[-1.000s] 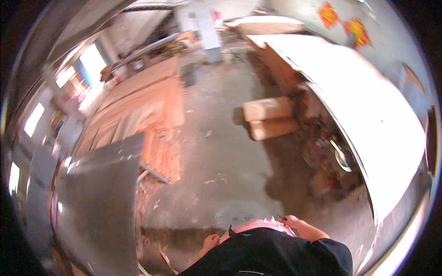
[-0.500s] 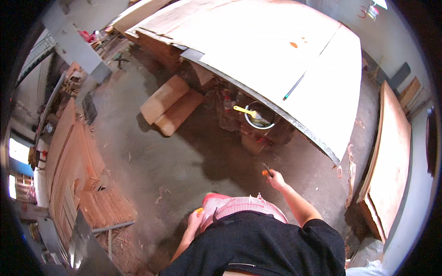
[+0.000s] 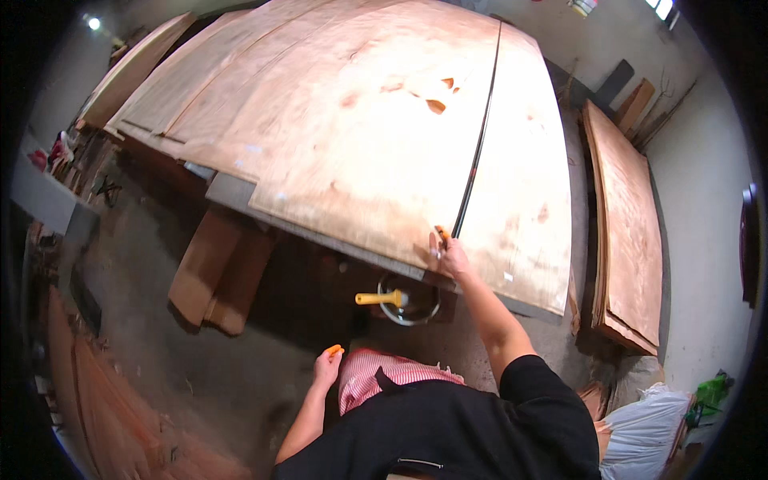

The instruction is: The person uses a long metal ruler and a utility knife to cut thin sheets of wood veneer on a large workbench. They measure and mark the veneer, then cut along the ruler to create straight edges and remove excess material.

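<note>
the wide wooden board [image 3: 344,144] lies ahead. on it the thin black rod [image 3: 482,144] runs away from the person, far end leaning right, near end by the right hand [image 3: 454,258], the nearer one, closed on an orange object [image 3: 441,233]; whether it touches the rod, i cannot tell. the left hand [image 3: 326,370], well apart, pinches an orange piece [image 3: 334,350].

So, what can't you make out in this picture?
In the head view:
Orange item in the left hand: mostly covered by that hand.
Orange tool in the right hand: small, blurred.
What supports the plywood stack: hidden by overhang and shadow.
Feet: behind black shirt and striped cloth.
</note>
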The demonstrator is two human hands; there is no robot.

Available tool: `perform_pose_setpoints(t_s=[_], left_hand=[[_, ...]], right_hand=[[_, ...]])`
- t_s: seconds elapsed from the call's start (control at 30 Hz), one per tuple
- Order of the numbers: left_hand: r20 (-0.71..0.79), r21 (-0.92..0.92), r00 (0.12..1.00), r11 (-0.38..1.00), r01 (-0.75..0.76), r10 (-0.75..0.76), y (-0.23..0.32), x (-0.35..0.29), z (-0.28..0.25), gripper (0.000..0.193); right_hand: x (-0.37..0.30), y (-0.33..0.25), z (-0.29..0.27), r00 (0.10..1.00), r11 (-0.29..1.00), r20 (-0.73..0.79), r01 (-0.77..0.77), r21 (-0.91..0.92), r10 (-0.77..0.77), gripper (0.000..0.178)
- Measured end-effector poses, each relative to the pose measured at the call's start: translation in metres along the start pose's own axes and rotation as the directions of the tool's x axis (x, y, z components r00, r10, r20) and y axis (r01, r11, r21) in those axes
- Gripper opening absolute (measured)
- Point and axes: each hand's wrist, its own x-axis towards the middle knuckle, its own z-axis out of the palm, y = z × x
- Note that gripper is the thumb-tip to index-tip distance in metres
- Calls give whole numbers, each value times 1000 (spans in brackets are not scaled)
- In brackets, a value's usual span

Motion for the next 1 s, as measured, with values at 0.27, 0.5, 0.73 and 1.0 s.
perform_pose_setpoints(t_s=[0.27, 0.5, 0.73, 1.0], left_hand=[[233, -32, 966, 994, -109, 113, 132, 138, 1, 27], [458, -39, 866, 978, -205, 200, 190, 189, 77, 28], [829, -65, 455, 753, 655, -324, 230, 166, 107, 46], [241, -119, 942, 956, 269, -235, 179, 145, 53, 41]], right_hand=[[36, 2, -9, 962, 962, -211, -211, -175, 172, 43], [50, 11, -6, 934, 960, -227, -254, 118, 275, 55], [-90, -53, 5, 898, 825, 381, -36, 564, -221, 26], [-119, -44, -27, 874, 742, 486, -312, 593, -21, 19]])
